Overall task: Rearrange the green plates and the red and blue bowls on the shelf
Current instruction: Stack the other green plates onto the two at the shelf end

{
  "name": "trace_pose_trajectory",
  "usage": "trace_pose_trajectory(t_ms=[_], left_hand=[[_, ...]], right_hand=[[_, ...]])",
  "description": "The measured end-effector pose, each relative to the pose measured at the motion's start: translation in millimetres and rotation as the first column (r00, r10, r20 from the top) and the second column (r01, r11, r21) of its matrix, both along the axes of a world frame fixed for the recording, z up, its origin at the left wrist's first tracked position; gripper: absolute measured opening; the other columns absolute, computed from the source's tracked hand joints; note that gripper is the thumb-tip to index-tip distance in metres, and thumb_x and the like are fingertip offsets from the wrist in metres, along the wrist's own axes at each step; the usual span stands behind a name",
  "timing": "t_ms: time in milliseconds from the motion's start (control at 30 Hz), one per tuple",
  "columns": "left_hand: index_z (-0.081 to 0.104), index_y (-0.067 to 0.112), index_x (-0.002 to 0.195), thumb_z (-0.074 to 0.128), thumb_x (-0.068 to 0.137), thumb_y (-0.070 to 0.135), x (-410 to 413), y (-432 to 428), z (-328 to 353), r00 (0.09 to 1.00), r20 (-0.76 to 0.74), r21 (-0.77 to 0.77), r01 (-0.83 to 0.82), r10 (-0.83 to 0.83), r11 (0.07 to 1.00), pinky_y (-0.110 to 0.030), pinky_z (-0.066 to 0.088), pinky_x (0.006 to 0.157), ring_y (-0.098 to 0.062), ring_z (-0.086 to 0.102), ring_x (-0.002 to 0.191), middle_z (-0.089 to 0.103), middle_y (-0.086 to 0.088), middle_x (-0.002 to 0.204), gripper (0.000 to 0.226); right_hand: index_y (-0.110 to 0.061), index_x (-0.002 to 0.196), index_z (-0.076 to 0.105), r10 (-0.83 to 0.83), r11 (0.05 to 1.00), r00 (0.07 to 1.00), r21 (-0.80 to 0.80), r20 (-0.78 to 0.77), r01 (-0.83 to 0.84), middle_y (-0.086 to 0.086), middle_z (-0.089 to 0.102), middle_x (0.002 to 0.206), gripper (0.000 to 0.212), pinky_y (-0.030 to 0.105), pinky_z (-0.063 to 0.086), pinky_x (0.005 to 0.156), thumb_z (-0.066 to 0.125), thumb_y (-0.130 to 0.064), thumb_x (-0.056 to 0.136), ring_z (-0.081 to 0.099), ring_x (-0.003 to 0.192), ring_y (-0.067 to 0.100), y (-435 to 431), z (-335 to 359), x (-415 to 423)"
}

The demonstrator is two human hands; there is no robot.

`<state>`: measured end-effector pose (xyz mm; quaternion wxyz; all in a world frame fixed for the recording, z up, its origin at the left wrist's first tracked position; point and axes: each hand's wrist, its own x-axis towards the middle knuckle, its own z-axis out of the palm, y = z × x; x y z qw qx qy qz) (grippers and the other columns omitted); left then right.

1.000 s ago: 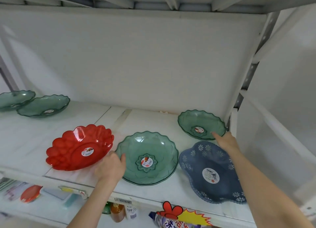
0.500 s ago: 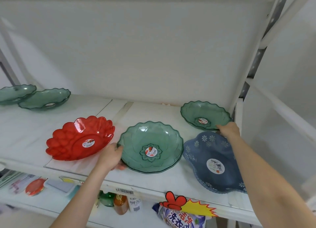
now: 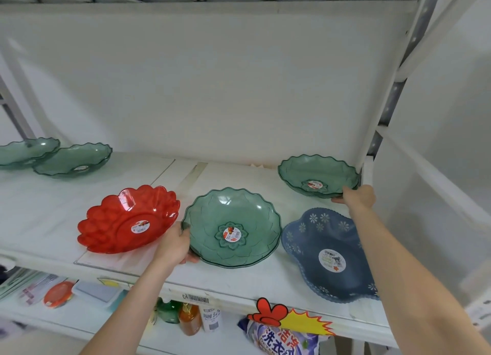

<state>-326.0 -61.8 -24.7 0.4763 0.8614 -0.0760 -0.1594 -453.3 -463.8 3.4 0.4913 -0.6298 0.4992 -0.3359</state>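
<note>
A large green plate (image 3: 233, 221) lies at the middle front of the white shelf (image 3: 47, 216). My left hand (image 3: 175, 244) grips its left rim, thumb on top and fingers under the edge. A smaller green plate (image 3: 316, 172) sits at the back right, tilted up a little; my right hand (image 3: 357, 196) holds its front right rim. The red bowl (image 3: 125, 219) rests left of the large plate. In front of my right hand lies the blue bowl (image 3: 326, 253) with white flowers. Two more green plates (image 3: 74, 162) (image 3: 24, 150) overlap at the far left.
A white upright post (image 3: 372, 152) stands right behind the small plate. A yellow and red price tag (image 3: 289, 317) hangs on the shelf's front edge. Below are bottles (image 3: 190, 318), a detergent bag (image 3: 281, 338) and a red lid (image 3: 58, 293).
My left hand has slid from beside the large green plate onto its rim. My right hand moved from above the blue bowl back to the small green plate's rim, which is now raised.
</note>
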Motion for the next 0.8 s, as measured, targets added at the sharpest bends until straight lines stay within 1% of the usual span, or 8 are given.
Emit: trace_pose_trajectory(t_ms=[133,267,367,433,567,633,733,800], left_hand=[[0.047,0.014,0.113,0.031,0.103,0.02,-6.2,0.6,19.1,0.999,-0.01,-0.054,-0.036,0.035,0.998,-0.026,0.034,0.042,-0.015,0.064,0.037,0.061,-0.007,0.075,0.02],[0.047,0.016,0.114,0.03,0.102,0.02,-10.8,4.8,44.7,0.997,-0.04,-0.117,-0.068,0.064,0.991,-0.024,0.032,0.04,-0.018,0.067,0.042,0.063,-0.007,0.086,0.021],[0.046,0.016,0.114,0.029,0.103,0.022,-16.0,12.0,64.0,0.995,-0.063,-0.135,-0.087,0.079,0.987,-0.022,0.034,0.037,-0.018,0.068,0.043,0.064,-0.007,0.096,0.021],[0.045,0.016,0.115,0.029,0.103,0.022,-21.0,18.6,76.9,0.993,-0.082,-0.148,-0.099,0.088,0.984,-0.021,0.034,0.036,-0.018,0.068,0.044,0.062,-0.009,0.106,0.021],[0.045,0.015,0.118,0.029,0.102,0.02,-26.2,40.5,96.2,0.986,-0.123,-0.158,-0.132,0.113,0.979,-0.019,0.033,0.034,-0.02,0.07,0.048,0.063,-0.011,0.113,0.023],[0.046,0.017,0.117,0.029,0.102,0.02,-25.9,55.6,103.2,0.982,-0.136,-0.16,-0.156,0.134,0.975,-0.02,0.034,0.035,-0.024,0.073,0.054,0.064,-0.013,0.118,0.023],[0.047,0.016,0.12,0.029,0.102,0.021,-24.7,80.6,112.6,0.973,-0.161,-0.148,-0.188,0.164,0.971,-0.022,0.037,0.038,-0.025,0.073,0.058,0.066,-0.012,0.12,0.026],[0.047,0.016,0.12,0.029,0.102,0.023,-19.7,99.3,117.8,0.969,-0.171,-0.141,-0.205,0.18,0.969,-0.022,0.038,0.039,-0.026,0.073,0.058,0.066,-0.011,0.118,0.026]], right_hand=[[0.0,0.095,0.064,0.009,1.0,0.997,0.028,0.072,-0.011,0.008,0.069,0.083,0.016,0.023,0.046,0.039,0.053,-0.009,0.089,0.062,0.033,0.011,8.8,18.4,-13.2],[-0.001,0.103,0.063,0.024,0.999,0.991,0.038,0.13,-0.029,0.008,0.068,0.093,0.019,0.019,0.049,0.04,0.05,-0.005,0.089,0.062,0.034,0.01,22.1,39.8,-26.1],[-0.005,0.091,0.063,0.033,0.997,0.99,0.059,0.136,-0.041,0.006,0.068,0.086,0.015,0.033,0.054,0.062,0.048,-0.006,0.089,0.063,0.036,0.01,38.1,56.2,-36.0],[-0.009,0.083,0.061,0.039,0.996,0.992,0.075,0.121,-0.048,0.004,0.067,0.075,0.015,0.037,0.052,0.066,0.047,-0.006,0.089,0.064,0.037,0.011,50.6,66.8,-42.2],[-0.001,0.11,0.062,0.074,0.991,0.992,0.103,0.107,-0.085,0.001,0.069,0.077,0.028,0.047,0.058,0.08,0.049,-0.007,0.086,0.074,0.06,0.028,72.6,83.9,-48.5],[0.001,0.111,0.062,0.096,0.988,0.992,0.112,0.083,-0.105,0.002,0.07,0.073,0.032,0.045,0.06,0.074,0.049,-0.01,0.085,0.074,0.061,0.028,87.5,91.4,-48.7],[0.0,0.099,0.063,0.091,0.99,0.994,0.105,0.068,-0.098,0.01,0.071,0.078,0.021,0.028,0.054,0.049,0.048,-0.008,0.087,0.07,0.048,0.017,123.0,108.9,-46.2],[0.001,0.098,0.064,0.089,0.99,0.99,0.102,0.107,-0.1,0.014,0.07,0.083,0.019,0.031,0.058,0.057,0.049,-0.005,0.088,0.073,0.057,0.025,145.9,115.5,-39.5]])
